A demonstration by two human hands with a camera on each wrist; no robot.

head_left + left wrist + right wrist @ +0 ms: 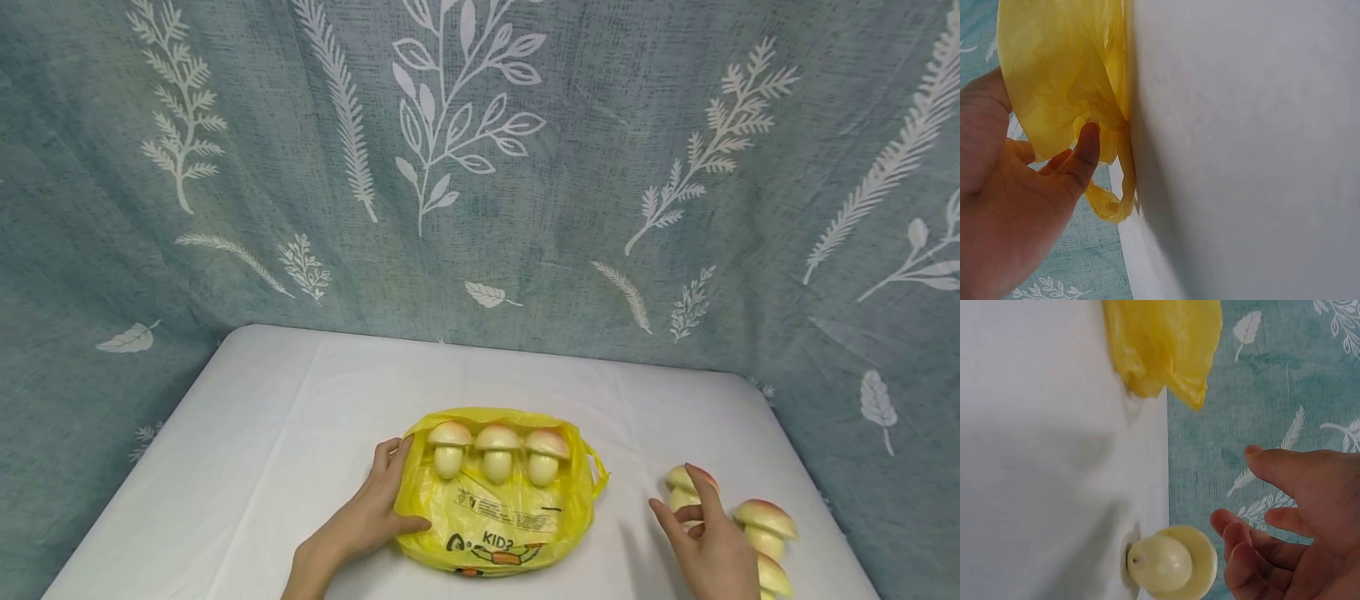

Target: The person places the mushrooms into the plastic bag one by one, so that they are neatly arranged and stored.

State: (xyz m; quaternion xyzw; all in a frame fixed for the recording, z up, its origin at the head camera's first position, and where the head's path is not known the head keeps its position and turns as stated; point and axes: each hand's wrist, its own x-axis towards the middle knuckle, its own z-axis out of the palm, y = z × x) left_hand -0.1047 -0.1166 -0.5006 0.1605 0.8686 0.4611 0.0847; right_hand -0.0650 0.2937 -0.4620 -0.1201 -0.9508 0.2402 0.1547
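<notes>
A yellow plastic bag point(495, 500) with printing lies spread on the white table, its rim raised. Three toy mushrooms point(497, 454) with cream stems and reddish caps sit in a row along its far side. My left hand point(372, 504) grips the bag's left edge, thumb over the rim and fingers outside; the left wrist view shows the yellow film point(1054, 75) between them. At the right, my right hand point(708, 542) hovers by a toy mushroom point(681, 487), fingers partly bent and holding nothing. In the right wrist view that mushroom point(1166, 565) stands apart from the fingertips.
Two more toy mushrooms, one farther back point(767, 525) and one nearer point(772, 575), stand right of my right hand. A yellow bag handle point(600, 475) sticks out at the bag's right side. Behind the white table point(247, 433) hangs a green leaf-patterned cloth point(480, 275).
</notes>
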